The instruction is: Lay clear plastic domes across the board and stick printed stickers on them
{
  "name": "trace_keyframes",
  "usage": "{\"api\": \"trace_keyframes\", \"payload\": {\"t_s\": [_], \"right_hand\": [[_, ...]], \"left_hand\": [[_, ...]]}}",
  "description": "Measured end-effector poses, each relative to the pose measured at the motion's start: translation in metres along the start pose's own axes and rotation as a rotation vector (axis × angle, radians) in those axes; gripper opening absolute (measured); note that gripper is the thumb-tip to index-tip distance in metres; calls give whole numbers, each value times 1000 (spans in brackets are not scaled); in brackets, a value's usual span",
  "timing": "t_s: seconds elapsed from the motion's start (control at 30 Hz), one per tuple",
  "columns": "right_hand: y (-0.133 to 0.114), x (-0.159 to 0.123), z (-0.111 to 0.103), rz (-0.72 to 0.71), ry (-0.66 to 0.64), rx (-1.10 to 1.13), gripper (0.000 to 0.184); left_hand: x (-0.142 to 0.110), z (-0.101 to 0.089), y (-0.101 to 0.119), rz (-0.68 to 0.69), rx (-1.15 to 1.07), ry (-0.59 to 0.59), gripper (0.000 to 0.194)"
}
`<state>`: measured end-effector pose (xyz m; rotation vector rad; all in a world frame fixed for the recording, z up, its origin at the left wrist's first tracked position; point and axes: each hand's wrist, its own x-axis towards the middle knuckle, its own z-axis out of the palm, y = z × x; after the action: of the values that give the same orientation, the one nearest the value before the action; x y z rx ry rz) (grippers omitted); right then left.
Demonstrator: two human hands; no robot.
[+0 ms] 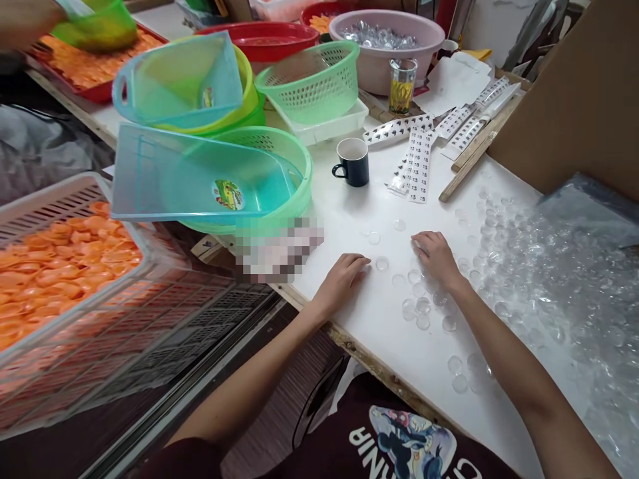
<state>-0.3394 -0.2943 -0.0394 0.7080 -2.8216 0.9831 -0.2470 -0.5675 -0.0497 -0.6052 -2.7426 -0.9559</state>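
Observation:
My left hand point(344, 281) rests near the table's front edge, fingers stretched to the right and no object visible in them. Just past its fingertips lies a small clear plastic disc point(382, 263). Over to the right, my right hand point(435, 257) hovers low or rests on the white tabletop, fingers loosely bent and apart from the thumb; I see nothing held. Several clear discs point(423, 305) lie scattered below and between the hands. A large heap of the same clear pieces point(554, 299) spreads beyond my right forearm.
A dark mug point(355, 166) stands ahead, near sticker strips point(419, 163) and a glass point(402, 86). Green baskets point(319, 86) and a blue scoop-like tray point(200, 179) sit left. A crate point(74, 319) holds orange pieces. Cardboard point(574, 100) rises right. Another person's hand point(30, 23) shows top left.

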Motion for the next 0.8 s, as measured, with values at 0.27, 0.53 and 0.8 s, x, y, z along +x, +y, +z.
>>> {"api": "trace_keyframes", "payload": {"t_s": [0.27,0.53,0.8], "right_hand": [[-49,-4,22,-256,-159,-47,27],[-52,-9,31,-87,-115,157,24],[-35,-7,12,269,67,432,31]], "left_hand": [[2,0,2,-44,53,-4,32],[2,-5,-5,-124,132,54,34],[13,0,0,-62,127,18,34]]}}
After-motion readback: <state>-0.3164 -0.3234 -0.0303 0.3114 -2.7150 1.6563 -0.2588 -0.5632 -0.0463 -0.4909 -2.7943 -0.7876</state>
